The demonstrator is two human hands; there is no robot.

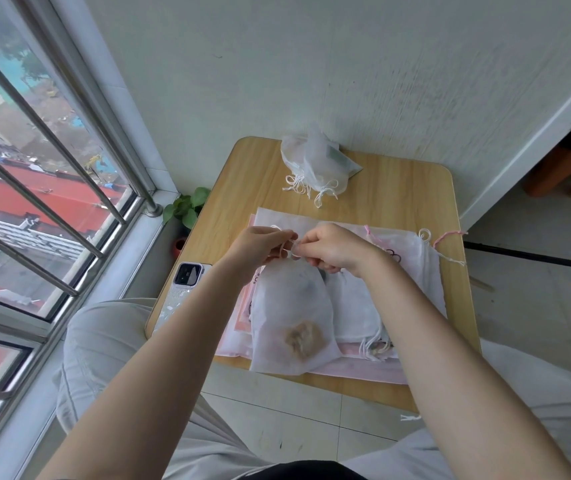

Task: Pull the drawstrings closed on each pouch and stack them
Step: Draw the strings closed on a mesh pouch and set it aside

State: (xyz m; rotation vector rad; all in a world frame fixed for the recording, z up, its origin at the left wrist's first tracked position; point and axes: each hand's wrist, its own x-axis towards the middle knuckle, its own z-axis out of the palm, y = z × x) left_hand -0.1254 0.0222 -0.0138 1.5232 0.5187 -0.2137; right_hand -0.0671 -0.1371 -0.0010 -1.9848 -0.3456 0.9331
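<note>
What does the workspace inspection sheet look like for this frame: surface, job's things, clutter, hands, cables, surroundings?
Surface: small wooden table, rounded corners, set against a wall.
Job's things: white mesh pouch with a brownish lump inside, its drawstring pinched at the mouth; pile of closed pouches at the far edge; flat pouches with pink and white cords spread underneath.
Clutter: phone at the table's left edge.
Hands: left hand and right hand both pinch the drawstring.
Cables: nothing seen.
Surroundings: barred window on the left, potted plant, wooden stool at far right.
</note>
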